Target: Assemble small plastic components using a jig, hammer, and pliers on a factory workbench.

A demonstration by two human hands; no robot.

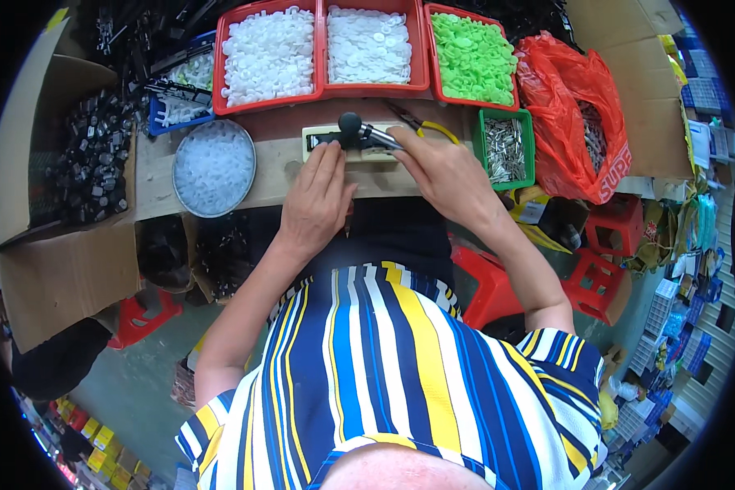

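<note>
A cream-coloured block [373, 154] lies near the front of the table, with a black plastic part [322, 140] set in it. My left hand [314, 196] reaches over its front edge, fingers straight and together, their tips pressing on the black part. What lies under those fingertips is hidden. In my right hand [453, 180] is a small mallet [376, 135], fingers wrapped round the handle. Its round black head is over the block, just right of my left fingertips; whether it touches the part I cannot tell. Yellow-handled pliers [429, 131] lie behind my right hand.
Behind the block stand red trays of white pieces [269, 94] and a red tray of green pieces [475, 98]. A round metal dish [254, 167] of clear pieces is left; a green bin [531, 155] of metal pieces and a red bag [547, 73] are right. A cardboard box [45, 188] stands far left.
</note>
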